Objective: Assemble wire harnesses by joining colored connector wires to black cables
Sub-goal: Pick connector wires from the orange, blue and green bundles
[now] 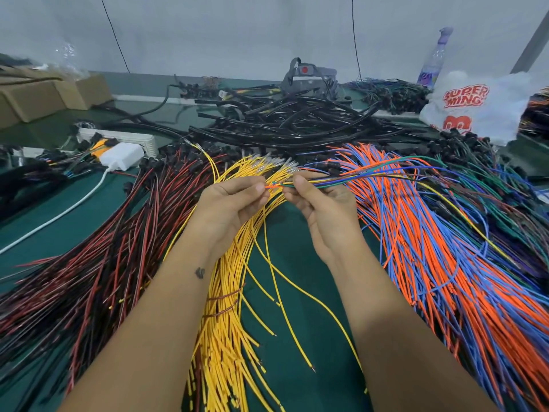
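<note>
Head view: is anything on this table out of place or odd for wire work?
Yes. A white plastic bag with red print and a bottle sit at the far right among the wires. A white charger lies by the red-black wires.

Wire piles crowd sides – bare mat (centre) passable.
</note>
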A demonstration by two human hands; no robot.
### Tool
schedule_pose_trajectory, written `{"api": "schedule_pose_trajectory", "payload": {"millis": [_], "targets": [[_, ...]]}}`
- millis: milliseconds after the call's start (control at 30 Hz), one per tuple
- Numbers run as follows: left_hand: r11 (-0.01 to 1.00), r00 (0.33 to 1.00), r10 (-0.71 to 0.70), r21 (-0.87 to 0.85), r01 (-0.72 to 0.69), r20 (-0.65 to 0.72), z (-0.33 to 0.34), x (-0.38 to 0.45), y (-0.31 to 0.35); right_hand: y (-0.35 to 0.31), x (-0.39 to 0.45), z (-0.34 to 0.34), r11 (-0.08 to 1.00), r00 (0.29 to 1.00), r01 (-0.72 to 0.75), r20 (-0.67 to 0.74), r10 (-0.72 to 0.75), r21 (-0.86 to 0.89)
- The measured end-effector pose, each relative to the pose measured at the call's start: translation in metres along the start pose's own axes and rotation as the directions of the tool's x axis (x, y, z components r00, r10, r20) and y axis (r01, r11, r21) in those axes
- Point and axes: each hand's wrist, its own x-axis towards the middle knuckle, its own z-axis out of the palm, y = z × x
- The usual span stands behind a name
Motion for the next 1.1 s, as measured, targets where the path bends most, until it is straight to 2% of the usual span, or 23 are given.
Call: {"api": "schedule_pose_trajectory", "payload": {"millis": [267,467,700,1100], "targets": [[0.995,1.000,0.027,0.097,-0.027,-0.005,0.004,-0.001,-0.004,0.003,-0.003,0.006,1.000,1.000,-0.003,0.024,0.003,-0.005],[0.999,1.000,-0.027,-0.023,0.027,0.017,0.001,0.000,0.002,0.000,-0.001,0.007,0.997,0.999,-0.027,-0.038,0.030,0.075],[0.997,0.999,-0.045,-0.061,0.045,0.013,0.001,-0.001,0.004,0.000,-0.001,0.009,0.991,0.998,-0.044,-0.031,0.048,0.124],[0.998,0.997,-0.064,-0.024,0.065,0.034,0.002,-0.001,0.003,0.000,-0.001,0.008,0.994,0.998,-0.052,-0.012,0.054,0.093]]}}
